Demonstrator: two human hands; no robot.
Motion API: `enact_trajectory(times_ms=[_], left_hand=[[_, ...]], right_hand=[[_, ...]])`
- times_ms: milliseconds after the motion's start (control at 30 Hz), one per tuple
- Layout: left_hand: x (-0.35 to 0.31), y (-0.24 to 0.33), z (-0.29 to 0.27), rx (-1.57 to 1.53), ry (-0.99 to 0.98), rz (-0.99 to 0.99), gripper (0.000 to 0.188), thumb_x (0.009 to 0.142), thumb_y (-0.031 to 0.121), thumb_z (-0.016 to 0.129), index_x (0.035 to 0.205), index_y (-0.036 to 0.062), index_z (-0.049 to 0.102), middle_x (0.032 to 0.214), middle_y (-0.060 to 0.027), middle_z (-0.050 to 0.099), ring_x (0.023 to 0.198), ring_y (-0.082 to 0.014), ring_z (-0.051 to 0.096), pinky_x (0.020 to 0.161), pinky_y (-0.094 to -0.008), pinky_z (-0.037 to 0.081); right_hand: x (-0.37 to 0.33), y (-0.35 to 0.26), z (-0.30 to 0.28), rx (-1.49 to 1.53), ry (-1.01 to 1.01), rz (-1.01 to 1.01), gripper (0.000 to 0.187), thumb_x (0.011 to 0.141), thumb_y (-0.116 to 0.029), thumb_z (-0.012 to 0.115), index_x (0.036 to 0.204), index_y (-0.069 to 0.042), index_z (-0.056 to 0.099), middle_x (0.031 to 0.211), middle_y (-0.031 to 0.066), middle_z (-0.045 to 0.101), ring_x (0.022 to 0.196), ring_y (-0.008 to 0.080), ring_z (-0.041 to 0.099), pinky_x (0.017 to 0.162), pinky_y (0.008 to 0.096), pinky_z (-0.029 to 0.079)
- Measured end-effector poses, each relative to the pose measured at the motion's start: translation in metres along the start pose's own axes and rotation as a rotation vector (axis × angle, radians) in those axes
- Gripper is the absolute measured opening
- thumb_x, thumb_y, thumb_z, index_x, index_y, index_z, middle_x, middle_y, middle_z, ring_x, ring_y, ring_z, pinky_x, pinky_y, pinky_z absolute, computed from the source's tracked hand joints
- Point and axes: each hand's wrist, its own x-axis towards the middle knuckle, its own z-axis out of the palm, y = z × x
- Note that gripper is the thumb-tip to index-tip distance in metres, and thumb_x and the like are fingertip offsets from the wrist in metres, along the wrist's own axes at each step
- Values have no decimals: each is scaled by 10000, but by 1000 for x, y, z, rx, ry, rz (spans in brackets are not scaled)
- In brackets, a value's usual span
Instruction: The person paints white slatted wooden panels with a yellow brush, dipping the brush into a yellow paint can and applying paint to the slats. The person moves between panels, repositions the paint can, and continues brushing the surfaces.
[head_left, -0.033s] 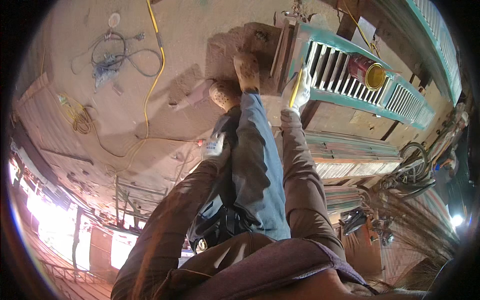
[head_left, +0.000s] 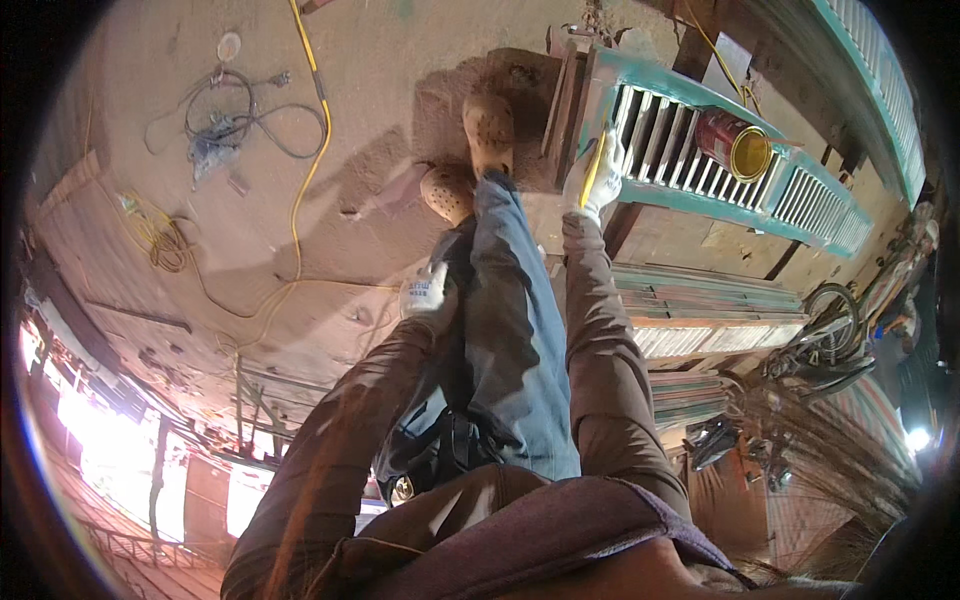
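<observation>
A slim yellow item (head_left: 594,170) is held in the gloved right hand (head_left: 602,185), up and right of the frame's centre, the fingers closed around it; its far tip is too small to be made out. The hand is placed at the left end of the green slatted frame (head_left: 680,200), which runs across the upper right; whether the two are touching cannot be told. The gloved left hand (head_left: 424,290) is set low by the knee, left of centre, its fingers seemingly curled; whether anything is pinched there cannot be told.

For good control, the item is best gripped lightly, with the wrist loose and the strokes drawn along the green edge, not across it. The red can (head_left: 733,145), seen over the slats with its mouth toward the right of the picture, should not be jolted, so the frame is better left unpushed. Care is also advised with the yellow cord (head_left: 323,110) in the upper left, by which a foot could be caught.
</observation>
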Motion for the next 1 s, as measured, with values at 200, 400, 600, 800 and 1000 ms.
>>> enact_trajectory(times_ms=[200, 400, 600, 800, 1000], left_hand=[[50, -7, -49, -102, 200, -17, 296, 791, 214, 576, 1082, 181, 620, 954, -120, 652, 826, -356, 634, 698, -471, 510], [71, 11, -105, 29, 238, -70, 240, 799, 184, 547, 1025, 168, 624, 892, -135, 646, 799, -361, 627, 663, -489, 489], [82, 71, -201, -33, 196, 32, 239, 849, 192, 549, 1036, 51, 598, 954, -178, 620, 861, -370, 604, 737, -468, 487], [84, 96, -254, 58, 78, 235, 254, 851, 157, 581, 1058, 8, 591, 975, -185, 626, 889, -370, 598, 777, -442, 479], [112, 70, -250, 396, -126, 359, 264, 804, 168, 581, 1022, 25, 619, 970, -136, 643, 910, -316, 598, 802, -435, 465]], right_hand=[[57, -10, 27, -110, -45, 86, 411, 871, -101, 538, 1279, -121, 503, 1219, 119, 554, 1019, 282, 615, 809, 362, 511], [69, -30, 45, -199, -66, 158, 436, 815, -74, 597, 1245, -55, 527, 1173, 146, 581, 1011, 320, 607, 809, 372, 506], [27, -37, 30, -111, -341, -198, 428, 823, -147, 567, 1247, -88, 548, 1231, 123, 570, 1083, 284, 584, 885, 390, 484], [27, -30, 24, -49, -116, 70, 422, 836, -42, 572, 1255, -90, 547, 1212, 131, 600, 1063, 283, 610, 865, 349, 519], [57, -29, 57, -234, -107, 76, 460, 805, -164, 608, 1259, -118, 551, 1228, 87, 580, 1117, 265, 569, 836, 377, 499]])
